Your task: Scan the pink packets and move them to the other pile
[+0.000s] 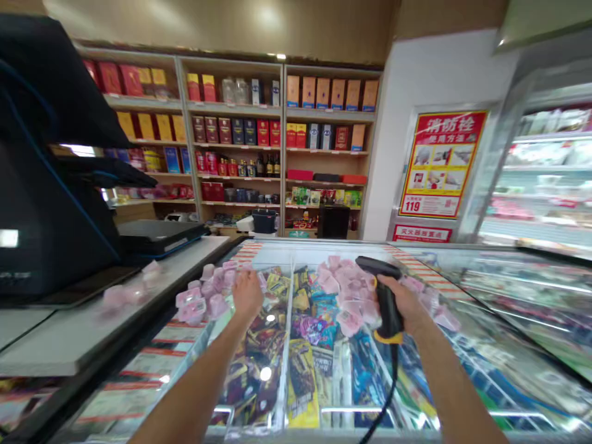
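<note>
My right hand (400,301) is wrapped round the grip of a black and yellow barcode scanner (391,302), whose head points left and whose cable hangs towards me. Under and beside the scanner lies a heap of small pink plastic-wrapped packs (349,293), some with white labels. My left hand (247,293) rests at the right edge of another heap of pink packs (210,290), its fingers curled down. What those fingers hold, if anything, is hidden. Both heaps lie on the glass top of a freezer (292,320), with colourful ice-cream wrappers visible below.
To the left, a counter (50,345) carries more pink packs (132,293), a black checkout terminal (50,185) and a flat black scale-like plate (157,234). Shelves of boxed goods (235,131) line the back wall. On the right stand a second freezer (522,290) and a lit fridge (550,179).
</note>
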Demonstrator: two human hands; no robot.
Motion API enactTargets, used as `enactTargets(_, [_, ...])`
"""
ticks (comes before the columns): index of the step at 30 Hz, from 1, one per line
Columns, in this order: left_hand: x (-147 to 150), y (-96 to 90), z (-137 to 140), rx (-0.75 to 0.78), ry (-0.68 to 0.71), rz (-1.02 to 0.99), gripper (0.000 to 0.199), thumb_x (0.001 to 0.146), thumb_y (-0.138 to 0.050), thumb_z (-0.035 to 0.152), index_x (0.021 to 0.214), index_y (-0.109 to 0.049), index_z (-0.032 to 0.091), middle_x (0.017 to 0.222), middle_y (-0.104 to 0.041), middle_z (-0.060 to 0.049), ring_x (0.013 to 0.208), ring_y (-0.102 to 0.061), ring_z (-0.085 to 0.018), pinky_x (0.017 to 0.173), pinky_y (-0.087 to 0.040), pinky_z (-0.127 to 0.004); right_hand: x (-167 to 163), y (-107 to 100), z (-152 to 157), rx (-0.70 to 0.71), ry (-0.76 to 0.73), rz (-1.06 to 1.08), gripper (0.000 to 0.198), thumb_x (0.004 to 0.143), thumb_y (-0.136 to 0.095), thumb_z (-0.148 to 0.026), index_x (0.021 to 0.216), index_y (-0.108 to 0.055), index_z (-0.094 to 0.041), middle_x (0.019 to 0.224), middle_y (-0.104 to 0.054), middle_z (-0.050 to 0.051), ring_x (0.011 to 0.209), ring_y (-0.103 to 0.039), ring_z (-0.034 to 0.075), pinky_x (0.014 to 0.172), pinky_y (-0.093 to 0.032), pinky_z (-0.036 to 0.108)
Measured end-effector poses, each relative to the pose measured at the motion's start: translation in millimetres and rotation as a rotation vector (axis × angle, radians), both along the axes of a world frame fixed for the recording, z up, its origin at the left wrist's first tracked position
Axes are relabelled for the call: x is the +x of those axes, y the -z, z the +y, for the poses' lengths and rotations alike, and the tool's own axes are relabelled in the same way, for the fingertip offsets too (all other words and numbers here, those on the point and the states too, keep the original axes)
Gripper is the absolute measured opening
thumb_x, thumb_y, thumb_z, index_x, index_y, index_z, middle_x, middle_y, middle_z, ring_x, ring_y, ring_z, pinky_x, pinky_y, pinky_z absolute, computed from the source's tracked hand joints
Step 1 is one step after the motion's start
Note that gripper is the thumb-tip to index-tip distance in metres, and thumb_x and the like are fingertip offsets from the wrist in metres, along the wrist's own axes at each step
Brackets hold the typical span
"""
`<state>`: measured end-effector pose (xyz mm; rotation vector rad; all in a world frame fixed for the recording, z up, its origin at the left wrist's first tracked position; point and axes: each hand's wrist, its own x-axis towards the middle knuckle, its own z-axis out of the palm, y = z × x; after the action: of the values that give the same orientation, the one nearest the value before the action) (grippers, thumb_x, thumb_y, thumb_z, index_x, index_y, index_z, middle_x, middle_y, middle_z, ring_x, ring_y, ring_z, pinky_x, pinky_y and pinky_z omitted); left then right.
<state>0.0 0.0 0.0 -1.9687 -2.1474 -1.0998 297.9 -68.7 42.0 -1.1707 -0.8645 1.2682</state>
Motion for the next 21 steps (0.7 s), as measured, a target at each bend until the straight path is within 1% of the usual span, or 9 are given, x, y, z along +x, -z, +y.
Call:
enactTargets(3, [28.6,-4.3,-2.0,-0.007,0.069,-0.005,0.043,0.066,-0.043,0.011,0.109,-0.04,0.011,0.111,-0.042,-0.014,0.11,-0.034,-0.028,0.088,-0.026,-0.04,6.7,0.8,-2.7,0.028,0.01,0.02,0.017,0.068,-0.048,-0.033,0.065,-0.047,-0.017,0.043,-0.053,-0.002,0.034,-0.047,0.009,0.034,-0.038,0.02])
enactTargets(5, [52.8,-3.8,-8.1,-0.035,0.166,-0.011,0.043,0.067,-0.044,0.015,0.11,-0.041,0.012,0.11,-0.044,-0.012,0.107,-0.038,-0.023,0.088,-0.029,-0.033,10.9,2.0,-3.5,0.032,0.023,0.021,0.018,0.067,-0.049,-0.034,0.067,-0.048,-0.016,0.044,-0.053,-0.001,0.035,-0.047,0.009,0.034,-0.038,0.02])
enactTargets(7, [79.3,0.3,-18.7,-0.086,0.298,-0.014,0.045,0.065,-0.05,0.021,0.109,-0.042,0.015,0.108,-0.048,-0.008,0.101,-0.045,-0.018,0.083,-0.034,-0.027,15.2,3.3,-3.2,0.035,0.048,0.014,0.02,0.066,-0.05,-0.036,0.068,-0.049,-0.016,0.043,-0.052,-0.001,0.035,-0.047,0.01,0.033,-0.038,0.02])
enactTargets(9, [103.7,6.5,-31.6,-0.153,0.422,-0.009,0.05,0.055,-0.061,0.027,0.104,-0.048,0.019,0.101,-0.054,-0.004,0.093,-0.05,-0.017,0.077,-0.038,-0.024,19.2,4.3,-2.3,0.049,0.083,0.022,0.019,0.065,-0.051,-0.036,0.068,-0.049,-0.016,0.043,-0.052,-0.002,0.035,-0.047,0.01,0.033,-0.038,0.02])
enactTargets(10, [114.1,9.7,-37.9,-0.187,0.46,-0.006,0.052,0.05,-0.065,0.029,0.099,-0.052,0.019,0.098,-0.056,-0.004,0.091,-0.051,-0.018,0.076,-0.038,-0.024,20.8,4.7,-1.9,0.058,0.1,0.033,0.019,0.065,-0.051,-0.035,0.068,-0.049,-0.017,0.042,-0.051,-0.002,0.035,-0.047,0.01,0.034,-0.038,0.02])
enactTargets(12, [130.7,14.8,-48.3,-0.245,0.474,-0.009,0.054,0.043,-0.068,0.037,0.093,-0.056,0.018,0.095,-0.058,-0.006,0.089,-0.052,-0.022,0.073,-0.039,-0.028,22.7,5.2,-1.1,0.076,0.121,0.055,0.019,0.065,-0.051,-0.035,0.068,-0.048,-0.017,0.042,-0.051,-0.003,0.035,-0.047,0.009,0.034,-0.038,0.02])
enactTargets(15, [147.7,18.0,-56.8,-0.269,0.435,-0.03,0.055,0.043,-0.067,0.041,0.092,-0.056,0.017,0.097,-0.057,-0.009,0.094,-0.049,-0.027,0.074,-0.037,-0.034,21.0,5.5,-0.8,0.079,0.128,0.055,0.02,0.064,-0.052,-0.036,0.068,-0.048,-0.017,0.042,-0.051,-0.003,0.035,-0.047,0.009,0.034,-0.038,0.02])
enactTargets(17, [155.2,18.3,-58.1,-0.26,0.441,-0.052,0.047,0.045,-0.067,0.039,0.086,-0.058,0.018,0.093,-0.059,-0.008,0.091,-0.051,-0.026,0.073,-0.037,-0.033,17.6,5.5,-1.0,0.078,0.118,0.041,0.021,0.064,-0.052,-0.036,0.069,-0.049,-0.016,0.042,-0.051,-0.003,0.035,-0.047,0.01,0.034,-0.038,0.02])
enactTargets(21, [155.9,18.0,-51.2,-0.212,0.482,-0.131,0.029,0.051,-0.065,0.032,0.076,-0.06,0.02,0.076,-0.064,-0.002,0.074,-0.058,-0.018,0.062,-0.039,-0.025,9.2,4.6,-2.7,0.05,0.044,0.05,0.022,0.064,-0.052,-0.037,0.071,-0.049,-0.016,0.044,-0.052,-0.002,0.036,-0.048,0.01,0.033,-0.037,0.02])
